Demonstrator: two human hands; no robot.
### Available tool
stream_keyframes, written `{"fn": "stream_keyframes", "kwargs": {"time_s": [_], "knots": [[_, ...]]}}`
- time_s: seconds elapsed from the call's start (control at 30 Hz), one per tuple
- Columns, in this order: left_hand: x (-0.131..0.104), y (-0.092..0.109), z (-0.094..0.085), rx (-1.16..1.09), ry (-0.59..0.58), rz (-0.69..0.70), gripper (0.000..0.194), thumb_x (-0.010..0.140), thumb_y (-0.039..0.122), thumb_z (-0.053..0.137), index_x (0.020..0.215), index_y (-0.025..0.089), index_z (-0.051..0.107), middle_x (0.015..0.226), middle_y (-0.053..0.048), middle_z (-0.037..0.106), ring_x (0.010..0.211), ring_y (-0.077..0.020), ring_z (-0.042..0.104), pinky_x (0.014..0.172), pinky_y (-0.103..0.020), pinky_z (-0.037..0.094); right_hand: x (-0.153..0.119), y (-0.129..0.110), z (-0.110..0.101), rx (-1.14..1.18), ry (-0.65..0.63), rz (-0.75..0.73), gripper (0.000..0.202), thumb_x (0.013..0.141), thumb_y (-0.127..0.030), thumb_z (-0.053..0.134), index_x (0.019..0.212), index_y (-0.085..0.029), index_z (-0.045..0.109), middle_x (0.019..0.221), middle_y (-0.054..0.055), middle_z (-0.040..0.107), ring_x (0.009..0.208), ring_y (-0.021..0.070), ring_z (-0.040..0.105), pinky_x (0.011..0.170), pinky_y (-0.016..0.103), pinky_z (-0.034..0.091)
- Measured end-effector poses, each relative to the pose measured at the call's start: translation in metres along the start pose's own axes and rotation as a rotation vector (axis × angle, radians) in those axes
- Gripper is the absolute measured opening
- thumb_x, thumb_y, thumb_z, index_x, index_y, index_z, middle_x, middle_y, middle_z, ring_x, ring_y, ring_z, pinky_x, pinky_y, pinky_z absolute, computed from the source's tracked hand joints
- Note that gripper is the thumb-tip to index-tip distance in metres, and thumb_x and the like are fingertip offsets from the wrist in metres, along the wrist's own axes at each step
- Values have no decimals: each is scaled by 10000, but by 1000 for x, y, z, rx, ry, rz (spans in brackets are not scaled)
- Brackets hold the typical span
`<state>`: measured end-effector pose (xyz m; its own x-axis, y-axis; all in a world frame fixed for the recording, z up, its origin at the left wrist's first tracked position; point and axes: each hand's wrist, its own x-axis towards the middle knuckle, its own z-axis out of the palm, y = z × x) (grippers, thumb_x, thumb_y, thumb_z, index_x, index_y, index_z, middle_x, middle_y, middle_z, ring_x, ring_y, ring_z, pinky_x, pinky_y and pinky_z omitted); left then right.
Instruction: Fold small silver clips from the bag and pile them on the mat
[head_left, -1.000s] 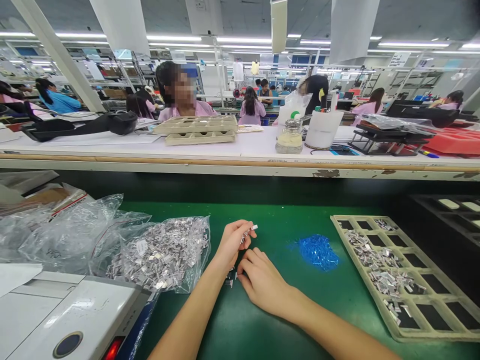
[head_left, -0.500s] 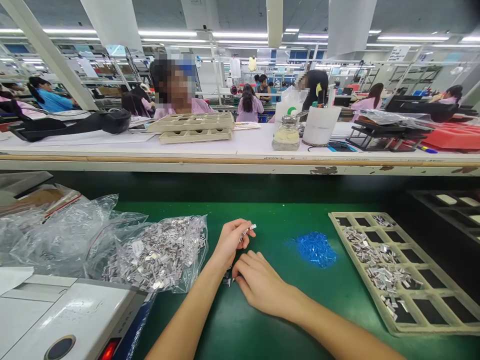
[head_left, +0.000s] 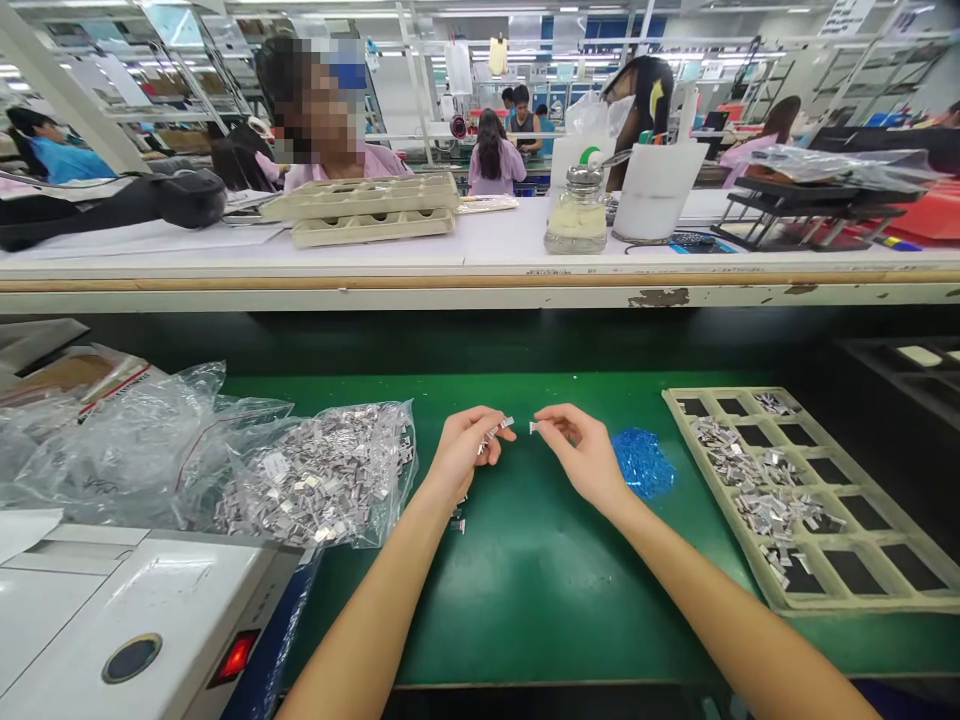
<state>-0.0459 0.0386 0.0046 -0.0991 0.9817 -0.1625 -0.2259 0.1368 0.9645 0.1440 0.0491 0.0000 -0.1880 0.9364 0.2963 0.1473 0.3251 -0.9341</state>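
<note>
My left hand (head_left: 471, 448) is closed on several small silvery metal pieces (head_left: 495, 431), which stick out between thumb and fingers. Facing it across a small gap, my right hand (head_left: 579, 448) pinches one small metal piece (head_left: 533, 427) at its fingertips. A few dark and silvery pieces (head_left: 458, 524) lie on the green mat (head_left: 525, 600) beside my left wrist. To the left is a clear bag full of metal pieces (head_left: 322, 480). Behind my right hand lies a pile of blue bits (head_left: 643, 463). A compartment tray (head_left: 739, 530) at the right holds more metal pieces.
A white machine (head_left: 150, 610) with a red lit switch stands at the lower left, near crumpled plastic bags (head_left: 127, 440). Beyond the mat, a raised shelf (head_left: 480, 284) carries stacked trays (head_left: 375, 228), a glass jar (head_left: 576, 215) and a white cup (head_left: 656, 190). People sit farther back.
My right hand has risen from the mat beside my left wrist and moved up and right, now with a metal piece at its fingertips. The camera view has tilted down slightly.
</note>
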Motion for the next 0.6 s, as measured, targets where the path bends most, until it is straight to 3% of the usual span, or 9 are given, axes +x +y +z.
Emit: {"fn": "stream_keyframes", "kwargs": {"time_s": [0.17,0.3,0.47,0.6], "knots": [[0,-1,-1,-53,-45,-10,243,696,347,776,770,130,699,710,-84,718,406,-75,458,420,-239,107,0,7,4,55,6,34,250,918,-428,715,1004,-197,756,983,68,767,852,205,691,769,331,538],[-1,-2,-1,-165,-166,-90,225,672,340,724,744,130,685,672,-64,660,412,-72,421,424,-245,83,-2,4,5,65,37,19,240,922,-412,720,1027,-200,753,1000,72,769,895,217,710,807,344,561],[-8,-1,6,-163,-320,-208,442,820,558,723,770,120,692,627,-27,572,400,-42,331,444,-245,81,-7,-3,5,-37,20,-160,154,999,-329,652,1057,-230,755,1032,55,736,936,197,689,848,344,563],[-12,-1,9,-127,-321,-150,364,802,475,782,772,124,692,611,6,520,426,-38,310,454,-255,85,-9,-5,5,-152,-59,-280,183,1049,-273,566,1095,-248,741,1056,56,727,979,205,676,870,367,558]]}}
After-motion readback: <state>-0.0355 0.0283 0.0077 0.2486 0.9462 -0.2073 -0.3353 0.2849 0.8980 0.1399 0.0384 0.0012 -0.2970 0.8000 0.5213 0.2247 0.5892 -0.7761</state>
